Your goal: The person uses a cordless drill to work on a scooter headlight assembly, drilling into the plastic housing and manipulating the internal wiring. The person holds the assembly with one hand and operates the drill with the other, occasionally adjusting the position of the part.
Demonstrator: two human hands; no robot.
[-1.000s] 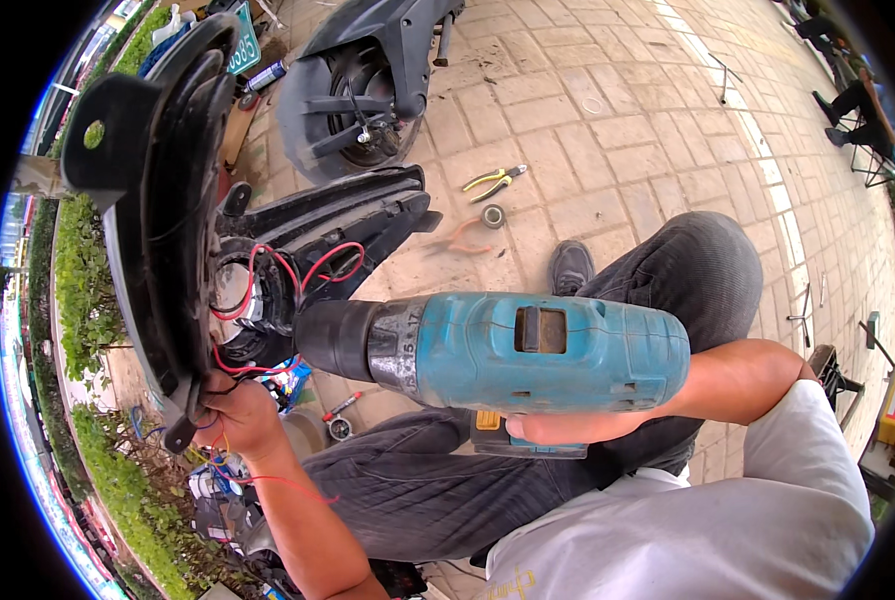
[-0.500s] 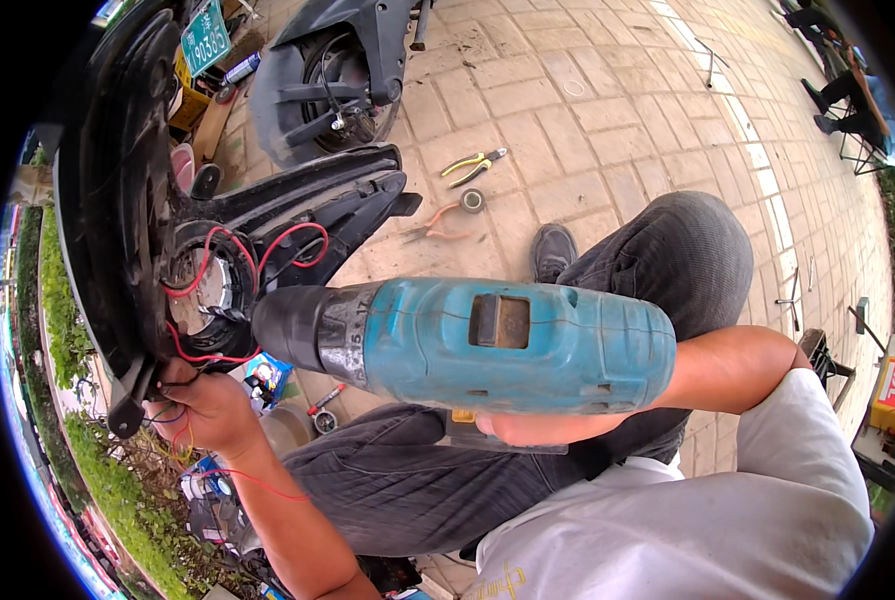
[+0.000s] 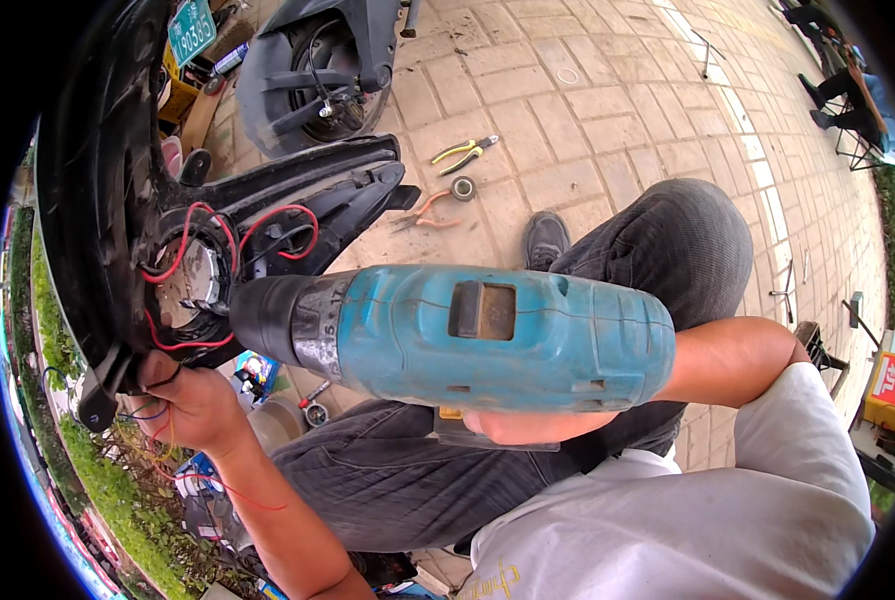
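A teal cordless drill (image 3: 417,335) lies sideways across the middle of the view, its black chuck pointing left. My right hand (image 3: 542,428) is wrapped round its handle, mostly hidden beneath the body. The chuck (image 3: 267,315) reaches the edge of a round opening in a large black plastic scooter panel (image 3: 102,230); the drill's tip is out of sight. My left hand (image 3: 192,405) grips the panel's lower edge, with thin coloured wires hanging by its fingers. Thicker red wires (image 3: 307,222) loop round the opening.
Yellow-and-black cutters (image 3: 464,152), orange-handled pliers (image 3: 432,210) and a roll of tape (image 3: 462,187) lie on the paving. A scooter wheel (image 3: 317,85) stands beyond the panel. A person (image 3: 862,100) sits at far right. Shrubs (image 3: 107,480) border the left.
The drill has shifted slightly left and its chuck sits a little further left. The panel and my left hand have moved slightly left and up in view, as the head view shifted too.
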